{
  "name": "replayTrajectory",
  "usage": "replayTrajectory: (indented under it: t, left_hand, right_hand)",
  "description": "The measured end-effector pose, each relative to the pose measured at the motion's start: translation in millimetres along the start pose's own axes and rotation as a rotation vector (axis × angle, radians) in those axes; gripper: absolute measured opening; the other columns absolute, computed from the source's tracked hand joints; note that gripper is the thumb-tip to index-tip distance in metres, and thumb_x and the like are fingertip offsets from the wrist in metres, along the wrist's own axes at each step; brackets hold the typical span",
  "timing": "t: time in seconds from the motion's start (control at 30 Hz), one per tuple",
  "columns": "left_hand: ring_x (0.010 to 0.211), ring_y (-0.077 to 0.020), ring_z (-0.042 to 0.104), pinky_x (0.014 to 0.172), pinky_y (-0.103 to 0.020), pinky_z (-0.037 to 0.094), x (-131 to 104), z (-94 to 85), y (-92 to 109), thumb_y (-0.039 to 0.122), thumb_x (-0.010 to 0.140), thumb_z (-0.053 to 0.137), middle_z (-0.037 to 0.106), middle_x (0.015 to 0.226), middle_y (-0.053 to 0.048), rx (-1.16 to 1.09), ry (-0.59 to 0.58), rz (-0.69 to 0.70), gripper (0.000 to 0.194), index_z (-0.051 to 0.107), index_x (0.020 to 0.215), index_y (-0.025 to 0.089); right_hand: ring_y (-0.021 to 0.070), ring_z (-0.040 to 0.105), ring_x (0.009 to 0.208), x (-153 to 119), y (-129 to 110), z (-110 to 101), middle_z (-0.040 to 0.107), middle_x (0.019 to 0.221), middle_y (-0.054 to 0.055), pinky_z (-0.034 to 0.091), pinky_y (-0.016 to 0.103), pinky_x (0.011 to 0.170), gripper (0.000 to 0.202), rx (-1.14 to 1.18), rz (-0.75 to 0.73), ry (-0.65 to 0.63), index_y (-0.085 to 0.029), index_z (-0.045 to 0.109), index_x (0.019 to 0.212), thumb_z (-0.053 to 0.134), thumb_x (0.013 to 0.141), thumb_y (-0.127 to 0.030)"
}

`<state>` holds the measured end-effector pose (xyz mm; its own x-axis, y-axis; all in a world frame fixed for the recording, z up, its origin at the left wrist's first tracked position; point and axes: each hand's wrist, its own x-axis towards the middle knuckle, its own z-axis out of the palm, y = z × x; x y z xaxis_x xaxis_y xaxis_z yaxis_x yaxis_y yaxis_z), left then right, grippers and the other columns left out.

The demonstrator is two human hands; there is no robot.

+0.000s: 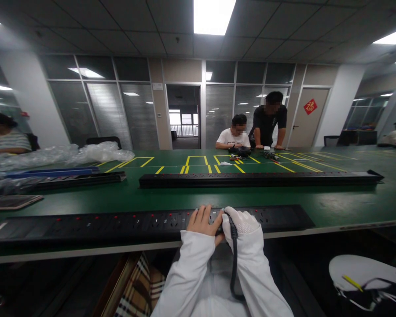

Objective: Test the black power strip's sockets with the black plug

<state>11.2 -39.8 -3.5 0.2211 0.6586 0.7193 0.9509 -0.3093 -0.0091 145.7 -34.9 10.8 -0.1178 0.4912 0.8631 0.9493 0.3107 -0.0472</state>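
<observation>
One left hand (203, 220) spread on strip (125, 230), right hand (246, 221) curled round cable (234, 262); sign (310, 106) "福"

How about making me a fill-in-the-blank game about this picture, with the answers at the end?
1. The right grip wears a white ____.
2. The left grip rests on a long strip coloured ____.
3. The tape lines on the tabletop are ____.
4. The red diamond sign hangs on a ____.

Missing words: glove; black; yellow; door.

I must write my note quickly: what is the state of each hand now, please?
Left hand: laid on the black socket strip; whether it grips cannot be told.
Right hand: gloved, closed on the black cable.
</observation>
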Motion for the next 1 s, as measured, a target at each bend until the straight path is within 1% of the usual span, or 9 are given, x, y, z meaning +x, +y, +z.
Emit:
replayTrajectory:
  t: [0.37, 0.6, 1.0]
  left_hand:
    - [0.112, -0.0289, 0.048, 0.092, -0.043, 0.034, -0.3, -1.2, 0.4, 0.045, 0.062, 0.064, 0.055, 0.121, -0.009, -0.002, -0.001, -0.001, 0.055, 0.053, 0.115, 0.037]
    - [0.112, -0.0284, 0.048, 0.093, -0.043, 0.034, 1.2, -2.9, 1.3, 0.045, 0.06, 0.065, 0.055, 0.121, -0.008, -0.004, -0.031, -0.019, 0.057, 0.053, 0.115, 0.037]
    - [0.111, -0.0287, 0.048, 0.093, -0.043, 0.034, -0.1, -1.1, 0.9, 0.046, 0.061, 0.064, 0.054, 0.121, -0.008, -0.012, 0.009, -0.011, 0.054, 0.054, 0.114, 0.037]
  right_hand:
    - [0.0133, 0.047, 0.063, -0.2, 0.0, -0.2, 0.059, 0.064, -0.001, 0.028, 0.025, 0.063, 0.029, 0.017, -0.005, 0.017, -0.025, 0.064, 0.092, 0.042, 0.081, -0.04]
    - [0.0134, 0.047, 0.064, -1.1, 1.0, 1.7, 0.06, 0.066, -0.001, 0.028, 0.025, 0.064, 0.03, 0.016, -0.007, 0.004, -0.024, 0.064, 0.094, 0.041, 0.082, -0.039]
    - [0.0118, 0.047, 0.063, -0.2, 0.0, -0.4, 0.06, 0.065, 0.001, 0.028, 0.024, 0.064, 0.03, 0.028, -0.013, 0.034, -0.023, 0.064, 0.095, 0.042, 0.082, -0.038]
